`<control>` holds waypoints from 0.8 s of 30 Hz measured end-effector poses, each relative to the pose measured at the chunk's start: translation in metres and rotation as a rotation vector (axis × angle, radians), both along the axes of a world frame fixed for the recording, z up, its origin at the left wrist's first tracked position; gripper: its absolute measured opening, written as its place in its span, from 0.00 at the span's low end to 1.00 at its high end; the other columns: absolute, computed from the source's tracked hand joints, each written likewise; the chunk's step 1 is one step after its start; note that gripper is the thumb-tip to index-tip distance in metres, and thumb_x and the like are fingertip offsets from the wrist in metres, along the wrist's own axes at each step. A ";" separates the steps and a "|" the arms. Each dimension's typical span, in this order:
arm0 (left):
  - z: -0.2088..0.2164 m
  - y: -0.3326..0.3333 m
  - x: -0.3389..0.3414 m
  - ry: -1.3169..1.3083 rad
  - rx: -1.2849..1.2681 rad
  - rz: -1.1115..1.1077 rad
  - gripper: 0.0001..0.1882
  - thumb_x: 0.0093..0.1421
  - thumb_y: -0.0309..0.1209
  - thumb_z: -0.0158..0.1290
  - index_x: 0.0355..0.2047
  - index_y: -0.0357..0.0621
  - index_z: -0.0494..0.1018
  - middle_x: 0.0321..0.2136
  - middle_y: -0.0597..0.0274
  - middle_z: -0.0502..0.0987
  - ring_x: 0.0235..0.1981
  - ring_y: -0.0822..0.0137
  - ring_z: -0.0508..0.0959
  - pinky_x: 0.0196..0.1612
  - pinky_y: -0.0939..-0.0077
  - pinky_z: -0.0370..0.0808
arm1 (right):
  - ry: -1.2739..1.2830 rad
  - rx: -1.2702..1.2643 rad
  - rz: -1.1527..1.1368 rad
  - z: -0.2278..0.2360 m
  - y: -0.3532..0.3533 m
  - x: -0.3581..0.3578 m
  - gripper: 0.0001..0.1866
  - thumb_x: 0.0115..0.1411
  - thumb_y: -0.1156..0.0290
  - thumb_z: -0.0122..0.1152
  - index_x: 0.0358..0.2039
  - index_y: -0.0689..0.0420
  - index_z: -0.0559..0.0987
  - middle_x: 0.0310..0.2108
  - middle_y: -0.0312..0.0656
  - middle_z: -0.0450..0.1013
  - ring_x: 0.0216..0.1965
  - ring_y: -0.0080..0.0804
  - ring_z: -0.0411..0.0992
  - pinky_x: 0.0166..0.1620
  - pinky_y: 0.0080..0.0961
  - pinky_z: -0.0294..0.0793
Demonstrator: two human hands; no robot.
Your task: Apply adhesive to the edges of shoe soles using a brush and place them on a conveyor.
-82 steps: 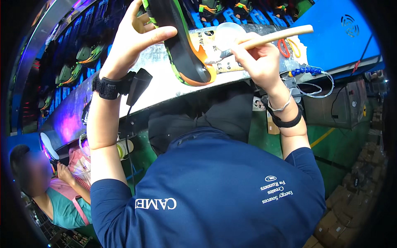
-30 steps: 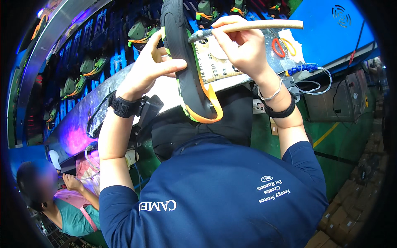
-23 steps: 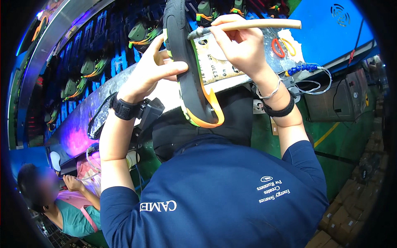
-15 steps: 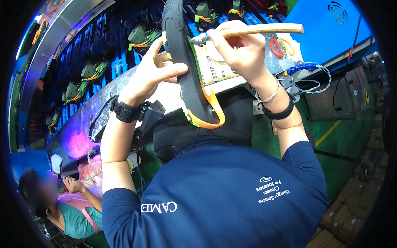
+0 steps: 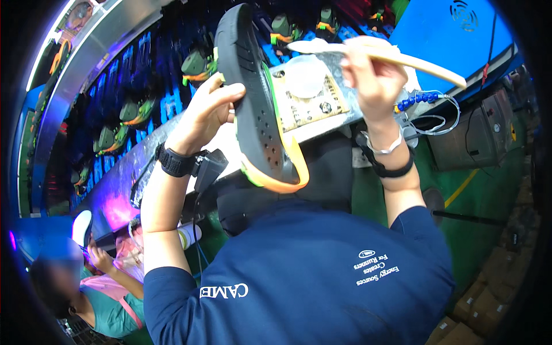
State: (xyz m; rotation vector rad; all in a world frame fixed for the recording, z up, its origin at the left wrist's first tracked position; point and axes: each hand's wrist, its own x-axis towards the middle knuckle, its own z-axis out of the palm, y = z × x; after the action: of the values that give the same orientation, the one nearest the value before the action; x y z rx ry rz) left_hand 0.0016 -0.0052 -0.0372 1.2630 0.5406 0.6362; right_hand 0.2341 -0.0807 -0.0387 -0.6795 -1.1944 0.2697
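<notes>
Two hands are at work over the bench. Left hand holds the shoe, with the thumb on its black underside and the fingers bent at its left edge. The shoe hangs upright in the air, its orange lower end in front of the person's dark trousers. Right hand is closed narrowly around a brush with a pale wooden handle.

Half a second ago, the brush tip was at the right edge of the shoe; now it is apart from it, farther to the right, and looks whitish. The shoe is also turned a little, so that small holes show in its lower half, which were not seen before.

Concerning containers, one round white cup, partly covered by the hand earlier, is now in fuller view. It stands on a yellowish printed packet, below the brush tip; I cannot tell what is inside the cup. Cardboard boxes are at lower right, their contents hidden.
</notes>
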 end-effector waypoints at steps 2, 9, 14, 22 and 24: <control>0.013 0.014 0.002 -0.092 0.017 0.043 0.20 0.50 0.36 0.45 0.41 0.38 0.65 0.37 0.59 0.71 0.33 0.70 0.72 0.38 0.78 0.67 | 0.088 -0.003 -0.065 0.003 -0.023 0.025 0.02 0.50 0.81 0.51 0.26 0.64 0.71 0.23 0.39 0.68 0.14 0.16 0.62 0.16 0.10 0.60; 0.146 0.093 0.076 -0.146 -0.084 -0.396 0.30 0.54 0.41 0.32 0.54 0.36 0.48 0.50 0.32 0.52 0.40 0.47 0.70 0.40 0.64 0.72 | 0.203 -0.171 -0.255 -0.043 -0.075 0.087 0.02 0.53 0.79 0.48 0.26 0.61 0.66 0.16 0.35 0.62 0.12 0.15 0.58 0.14 0.10 0.56; 0.197 0.207 0.162 -0.435 -0.441 -0.727 0.26 0.58 0.34 0.37 0.54 0.38 0.44 0.52 0.42 0.50 0.52 0.48 0.57 0.48 0.59 0.66 | 0.328 -0.268 -0.302 -0.067 -0.104 0.109 0.02 0.53 0.78 0.49 0.26 0.62 0.66 0.16 0.37 0.63 0.12 0.15 0.57 0.15 0.10 0.57; 0.211 0.257 0.219 -0.032 -0.056 -0.070 0.22 0.59 0.32 0.32 0.49 0.27 0.49 0.45 0.29 0.54 0.46 0.44 0.63 0.47 0.59 0.66 | 0.452 -0.267 -0.329 -0.079 -0.110 0.126 0.03 0.53 0.77 0.49 0.27 0.62 0.67 0.16 0.37 0.62 0.11 0.15 0.57 0.15 0.10 0.57; 0.205 0.229 0.183 0.121 0.052 0.045 0.22 0.59 0.33 0.35 0.47 0.25 0.51 0.44 0.35 0.60 0.46 0.50 0.65 0.49 0.62 0.65 | 0.443 -0.291 -0.329 -0.084 -0.101 0.129 0.03 0.53 0.77 0.49 0.27 0.62 0.67 0.15 0.36 0.62 0.11 0.15 0.57 0.14 0.10 0.56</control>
State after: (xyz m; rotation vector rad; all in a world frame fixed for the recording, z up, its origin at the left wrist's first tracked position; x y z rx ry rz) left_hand 0.1842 0.2239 0.1673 1.3469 0.6578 0.6177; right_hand 0.3627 -0.1814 -0.1224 -0.9972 -0.6128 0.3005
